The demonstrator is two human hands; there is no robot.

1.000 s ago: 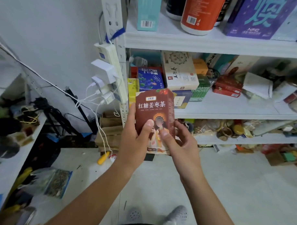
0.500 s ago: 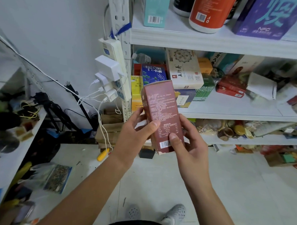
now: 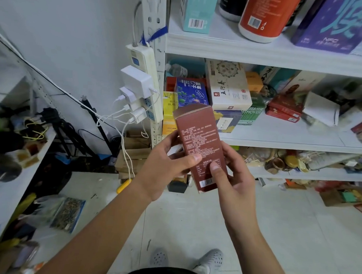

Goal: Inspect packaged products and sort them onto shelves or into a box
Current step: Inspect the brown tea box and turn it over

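Maroon box point(image 3: 197, 137) held near upright before the shelf point(image 3: 278, 138), print side toward the camera for reading | left hand point(image 3: 164, 173) clamps its left edge, right hand point(image 3: 234, 179) its right, thumbs on the panel | text probably ingredients, too blurred to read

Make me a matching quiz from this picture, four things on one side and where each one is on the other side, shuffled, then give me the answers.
Things:
1. brown box
2. orange canister
3. white power strip
4. yellow object

Places:
A. lying on the floor
B. standing on the top shelf
C. gripped by the left hand and the right hand
D. hanging against the shelf upright

Pairs: 1-C, 2-B, 3-D, 4-A
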